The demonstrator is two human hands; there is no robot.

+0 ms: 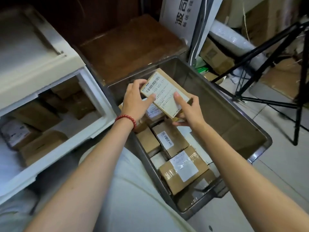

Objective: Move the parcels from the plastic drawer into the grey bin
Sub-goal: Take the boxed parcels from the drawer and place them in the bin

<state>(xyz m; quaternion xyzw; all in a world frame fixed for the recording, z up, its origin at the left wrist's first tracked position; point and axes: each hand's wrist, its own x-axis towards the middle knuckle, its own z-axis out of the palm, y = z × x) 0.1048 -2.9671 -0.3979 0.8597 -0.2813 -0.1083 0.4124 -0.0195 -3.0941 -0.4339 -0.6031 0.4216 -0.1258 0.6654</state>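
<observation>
A flat cardboard parcel (pixel 167 92) with a large white shipping label on its top face is held tilted above the far half of the grey bin (pixel 234 114), gripped by both hands. The left hand (pixel 135 99) clasps the parcel's left edge, thumb laid across the label and fingers curled over the far corner; a red bead bracelet (pixel 126 120) circles that wrist. The right hand (pixel 190 113) supports the near right corner from below, with one finger pressed on the label. Under the held parcel, the bin's near and left side is packed with more brown boxes (pixel 172 141), several with white labels, and the nearest box (pixel 184 169) is wrapped in clear tape. The bin's right part shows bare grey wall. To the left stands a white plastic drawer (pixel 93 91), pulled open, with several brown parcels (pixel 41 144) lying inside. The person's light trouser leg (pixel 130 190) fills the space between drawer and bin. To the right, black tripod legs (pixel 267 67) stand on a pale tiled floor (pixel 284 164), with cardboard boxes piled behind.
</observation>
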